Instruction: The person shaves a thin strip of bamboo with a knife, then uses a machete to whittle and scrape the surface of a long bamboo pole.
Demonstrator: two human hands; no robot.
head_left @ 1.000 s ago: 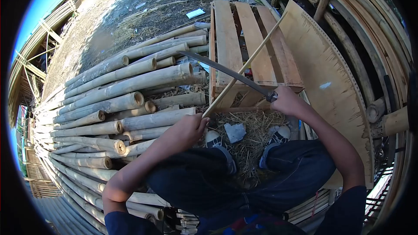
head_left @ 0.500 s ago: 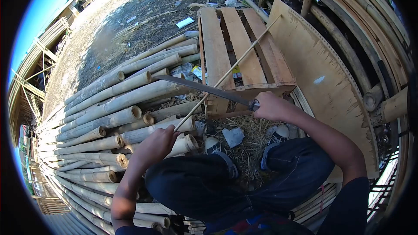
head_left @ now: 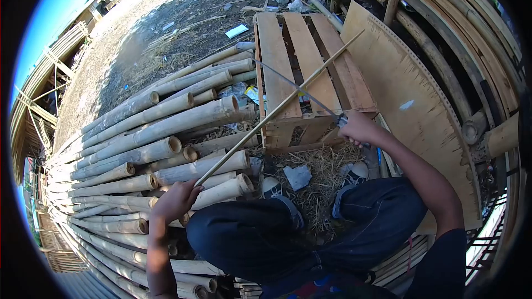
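My left hand (head_left: 176,201), low on the left, is closed around the near end of a long thin bamboo stick (head_left: 244,141). The stick slants up and away to the right, its far end over the plywood sheet. In my right hand (head_left: 358,127) is the handle of a machete (head_left: 321,103), its blade pointing up and left. Blade and stick cross above the slatted wooden crate (head_left: 275,66), which stands in front of my feet. The blade appears narrow, turned nearly edge-on.
Cut bamboo poles (head_left: 183,123) lie piled along the left, their ends toward me. A curved plywood sheet (head_left: 410,116) leans at the right, beside more poles and planks. A stone (head_left: 298,176) lies on straw between my shoes. Litter dots the dirt ground (head_left: 183,39) beyond.
My left hand has moved down and left, drawing the stick along. My right hand has shifted slightly right, and the blade has turned more edge-on, crossing the stick farther from my left hand.
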